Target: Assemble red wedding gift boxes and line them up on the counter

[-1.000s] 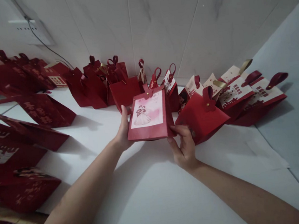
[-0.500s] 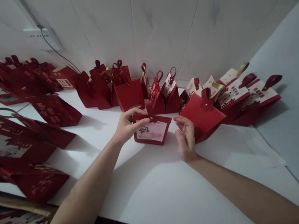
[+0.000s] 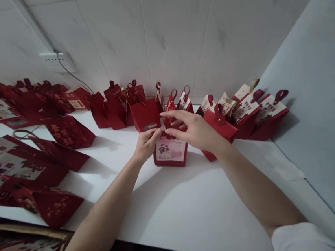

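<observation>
A small red gift box with a pink picture of a couple on its front stands on the white table. My left hand pinches the box's top left edge. My right hand lies over the top of the box, fingers stretched to the left and touching its top flap. Both hands hide the box's closure. Just right of it lies a plain red box with a red loop on its flap.
A row of red gift boxes lines the tiled wall, with cream-printed ones at the right. More red boxes and flat red bags crowd the left. A socket with a cable sits on the wall. A grey panel rises at right.
The picture box went from held up in both hands to standing on the table. My right hand moved from beside it onto its top, and the view shifted back.
</observation>
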`<state>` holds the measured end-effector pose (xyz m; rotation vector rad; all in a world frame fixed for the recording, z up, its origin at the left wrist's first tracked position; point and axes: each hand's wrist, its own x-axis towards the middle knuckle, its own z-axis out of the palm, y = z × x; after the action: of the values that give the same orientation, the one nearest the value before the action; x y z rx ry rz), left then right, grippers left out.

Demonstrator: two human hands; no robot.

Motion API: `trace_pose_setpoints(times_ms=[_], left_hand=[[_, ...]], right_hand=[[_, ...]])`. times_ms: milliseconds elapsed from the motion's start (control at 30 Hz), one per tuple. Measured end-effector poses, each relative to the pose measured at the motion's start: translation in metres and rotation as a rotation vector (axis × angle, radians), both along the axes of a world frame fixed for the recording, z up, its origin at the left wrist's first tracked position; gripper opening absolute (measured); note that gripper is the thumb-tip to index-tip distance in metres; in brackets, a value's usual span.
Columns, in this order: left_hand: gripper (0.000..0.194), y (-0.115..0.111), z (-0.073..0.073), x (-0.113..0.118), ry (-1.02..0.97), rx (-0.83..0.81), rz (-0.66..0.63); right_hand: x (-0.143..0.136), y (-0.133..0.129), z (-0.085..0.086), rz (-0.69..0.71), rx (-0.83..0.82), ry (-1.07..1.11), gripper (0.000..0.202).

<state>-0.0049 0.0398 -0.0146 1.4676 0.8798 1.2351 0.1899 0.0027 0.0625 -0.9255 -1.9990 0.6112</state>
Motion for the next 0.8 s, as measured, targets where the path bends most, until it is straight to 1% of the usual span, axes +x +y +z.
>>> trace_pose_setpoints(times_ms=[100,167,200,233,333,400,467,633,800], left_hand=[[0.045,0.0,-0.001,0.001,0.021,-0.006,-0.003],[0.045,-0.001,-0.001,0.003,0.017,-0.016,-0.017],[0.045,-0.002,-0.001,0.004,0.007,-0.024,-0.028],[0.045,-0.004,0.0,0.005,-0.004,-0.03,-0.04],[0.04,-0.008,0.0,0.008,-0.021,-0.035,-0.075],[0.038,-0.011,0.0,0.01,-0.037,-0.051,-0.083],[0.038,-0.012,0.0,0.011,-0.054,-0.072,-0.08],[0.038,-0.011,-0.001,0.01,-0.003,-0.038,-0.048],[0.038,-0.009,-0.002,0.008,0.062,0.027,-0.037]], right_hand=[[0.007,0.0,-0.001,-0.034,-0.052,-0.022,0.029],[0.008,-0.003,-0.002,-0.07,-0.058,-0.044,0.021],[0.008,-0.004,-0.002,-0.086,-0.054,-0.043,0.022],[0.007,-0.006,-0.002,-0.093,-0.048,-0.032,0.027],[0.003,-0.009,0.0,-0.065,0.004,-0.022,0.047],[0.002,-0.009,0.001,-0.03,0.071,-0.054,0.045],[0.004,-0.009,0.001,-0.031,0.107,-0.072,0.039],[0.006,-0.005,-0.001,-0.098,0.047,-0.003,0.038],[0.003,-0.004,-0.002,-0.084,0.003,0.055,0.037]])
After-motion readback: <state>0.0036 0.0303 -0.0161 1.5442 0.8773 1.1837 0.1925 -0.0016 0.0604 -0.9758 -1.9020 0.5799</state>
